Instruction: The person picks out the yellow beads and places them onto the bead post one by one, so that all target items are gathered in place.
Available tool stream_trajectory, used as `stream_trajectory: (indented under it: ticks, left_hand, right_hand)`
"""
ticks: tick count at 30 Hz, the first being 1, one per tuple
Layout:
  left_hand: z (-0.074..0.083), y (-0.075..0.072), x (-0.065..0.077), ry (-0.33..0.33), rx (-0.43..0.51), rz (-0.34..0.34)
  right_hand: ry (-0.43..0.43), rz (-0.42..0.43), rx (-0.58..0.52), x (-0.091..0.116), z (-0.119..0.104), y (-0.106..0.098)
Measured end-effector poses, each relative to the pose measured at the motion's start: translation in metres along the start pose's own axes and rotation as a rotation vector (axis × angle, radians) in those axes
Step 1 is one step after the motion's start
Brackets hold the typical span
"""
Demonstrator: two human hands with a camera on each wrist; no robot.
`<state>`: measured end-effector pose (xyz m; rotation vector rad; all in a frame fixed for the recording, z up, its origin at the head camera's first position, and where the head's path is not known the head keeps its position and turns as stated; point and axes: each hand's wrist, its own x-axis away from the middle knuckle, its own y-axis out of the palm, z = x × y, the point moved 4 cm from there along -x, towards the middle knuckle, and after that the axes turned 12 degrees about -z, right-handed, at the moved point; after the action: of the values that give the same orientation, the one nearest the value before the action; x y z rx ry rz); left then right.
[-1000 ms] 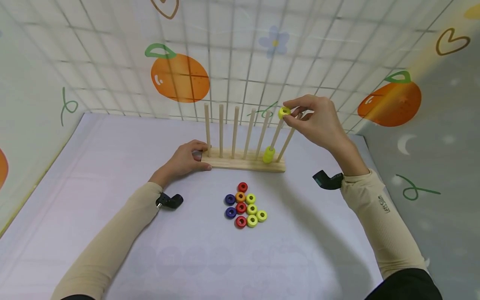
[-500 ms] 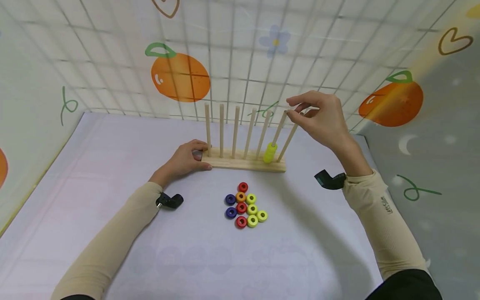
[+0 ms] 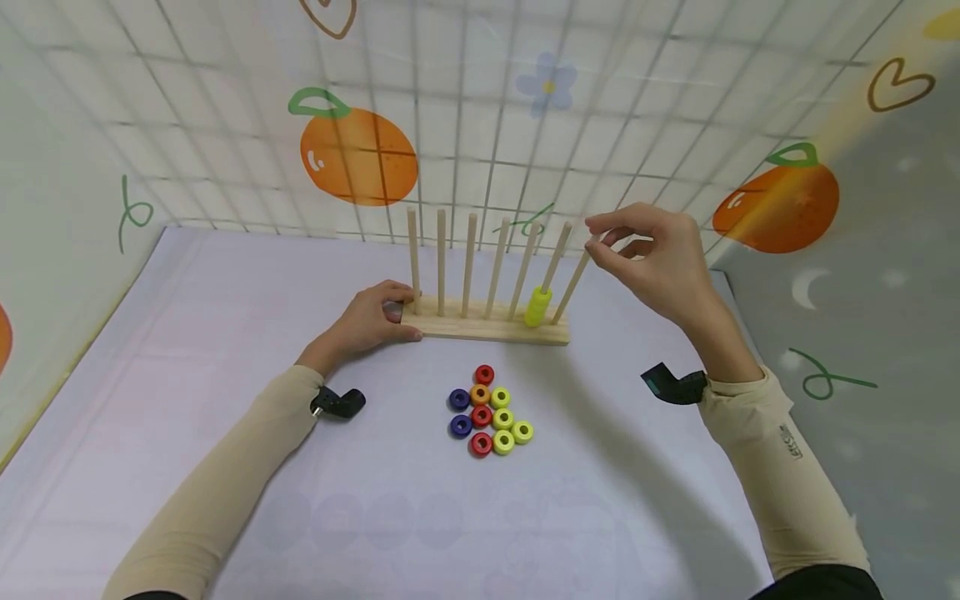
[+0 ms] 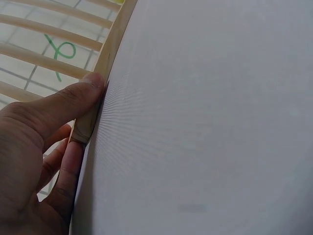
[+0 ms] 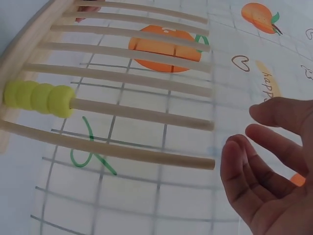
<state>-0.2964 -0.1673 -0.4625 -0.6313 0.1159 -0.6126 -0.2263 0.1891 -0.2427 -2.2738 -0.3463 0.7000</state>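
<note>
A wooden peg rack (image 3: 491,330) stands upright on the white cloth, with several thin pegs rising from its base. My left hand (image 3: 365,316) grips the left end of that base; in the left wrist view the thumb (image 4: 80,93) lies along its front edge with fingers behind. Several yellow beads (image 3: 537,307) are stacked at the bottom of the second peg from the right. My right hand (image 3: 654,260) holds nothing, its fingers loosely bent near the top of the rightmost peg. The right wrist view shows a gap between the thumb and fingers of this hand (image 5: 274,181).
In front of the rack lies a loose cluster of beads: several yellow beads (image 3: 503,418), red beads (image 3: 482,416), one orange bead (image 3: 480,394) and two dark blue beads (image 3: 461,427). A printed fabric wall (image 3: 465,108) rises close behind the rack.
My right hand has let go of a yellow bead, which has dropped down the peg onto the yellow stack. That hand has then moved slightly right and down. My left hand has stayed put.
</note>
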Motion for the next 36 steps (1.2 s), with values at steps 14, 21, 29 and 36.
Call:
stream_trajectory:
  ticks: [14, 21, 29, 36]
  left_hand:
    - [0.0, -0.001, 0.0, -0.002, -0.015, -0.002]
    - [0.0, -0.001, 0.004, -0.004, -0.03, 0.008]
    - [0.005, -0.001, 0.004, 0.001, -0.029, 0.007]
    - [0.005, 0.0, 0.002, 0.009, -0.018, 0.001]
  right_hand:
    - [0.051, -0.005, -0.029, 0.069, 0.028, 0.014]
    - [0.165, -0.061, -0.106, 0.103, 0.05, 0.048]
    - [0.288, -0.138, -0.245, 0.134, 0.056, 0.084]
    - [0.332, -0.241, -0.363, 0.146, 0.03, 0.108]
